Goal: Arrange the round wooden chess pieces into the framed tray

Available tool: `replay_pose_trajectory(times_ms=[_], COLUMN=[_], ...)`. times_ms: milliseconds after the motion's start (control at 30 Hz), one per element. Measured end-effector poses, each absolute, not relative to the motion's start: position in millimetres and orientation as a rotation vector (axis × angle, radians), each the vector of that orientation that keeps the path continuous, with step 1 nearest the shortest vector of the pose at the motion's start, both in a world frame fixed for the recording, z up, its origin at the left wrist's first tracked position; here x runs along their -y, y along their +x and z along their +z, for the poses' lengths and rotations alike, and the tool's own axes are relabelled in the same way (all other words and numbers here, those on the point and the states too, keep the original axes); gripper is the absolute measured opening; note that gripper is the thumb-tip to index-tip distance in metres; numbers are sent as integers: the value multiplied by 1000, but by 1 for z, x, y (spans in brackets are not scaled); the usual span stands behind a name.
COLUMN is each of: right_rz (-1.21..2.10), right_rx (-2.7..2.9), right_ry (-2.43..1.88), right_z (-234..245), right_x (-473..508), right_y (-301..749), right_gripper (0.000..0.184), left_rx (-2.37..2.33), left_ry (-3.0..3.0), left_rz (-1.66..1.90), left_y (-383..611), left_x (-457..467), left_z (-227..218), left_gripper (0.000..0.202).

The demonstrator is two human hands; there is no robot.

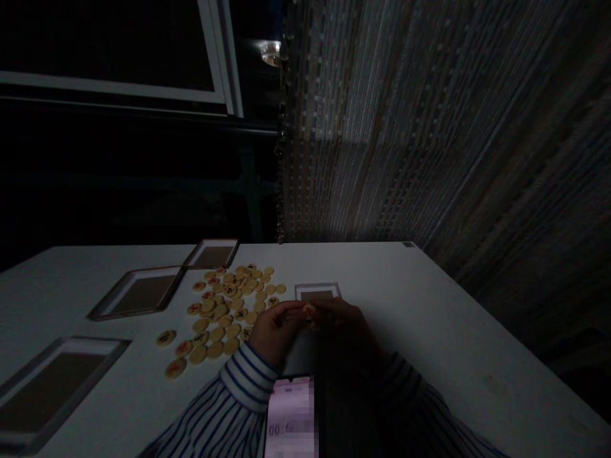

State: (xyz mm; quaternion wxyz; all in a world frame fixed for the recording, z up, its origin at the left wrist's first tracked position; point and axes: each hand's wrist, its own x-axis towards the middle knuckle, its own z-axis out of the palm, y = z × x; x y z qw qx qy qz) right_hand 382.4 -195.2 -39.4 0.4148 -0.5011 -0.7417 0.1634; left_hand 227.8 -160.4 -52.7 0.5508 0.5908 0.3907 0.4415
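A scatter of round yellow game discs [228, 310] with red and black marks lies on the white table [429, 318]. My left hand [274, 331] and my right hand [346, 327] meet just right of the pile, fingers pinched together on one yellow disc [309, 311] held between them. Both wrists wear blue-striped white sleeves. The right hand is in deep shadow. A small square tray [317, 292] sits right behind the hands.
Three shallow brown-floored trays lie on the left: one far [212, 254], one in the middle [138, 292], one near the front left corner [48, 388]. A beaded curtain [429, 127] hangs behind the table. A pink tag [291, 416] shows at the bottom.
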Motion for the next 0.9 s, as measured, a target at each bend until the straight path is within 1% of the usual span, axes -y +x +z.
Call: replay_pose_trajectory(times_ms=[233, 400, 533, 767, 900], right_rz=[227, 207, 78, 28, -52], right_rx=[2134, 2308, 2307, 2278, 2249], right_ry=[-1272, -1244, -1336, -1381, -1409], right_z=[-35, -35, -34, -27, -25], right_x=[188, 182, 184, 196, 195], right_y=[388, 387, 386, 387, 393], right_gripper=[28, 28, 30, 31, 27], left_rx=[-933, -945, -940, -940, -1042], left_ry=[1459, 1447, 1464, 1513, 1624], left_rz=[1076, 1036, 1025, 1060, 1108], left_y=[227, 226, 226, 227, 224], left_x=[159, 161, 161, 163, 159], left_z=[-53, -51, -49, -45, -49], left_gripper=[22, 22, 22, 21, 25])
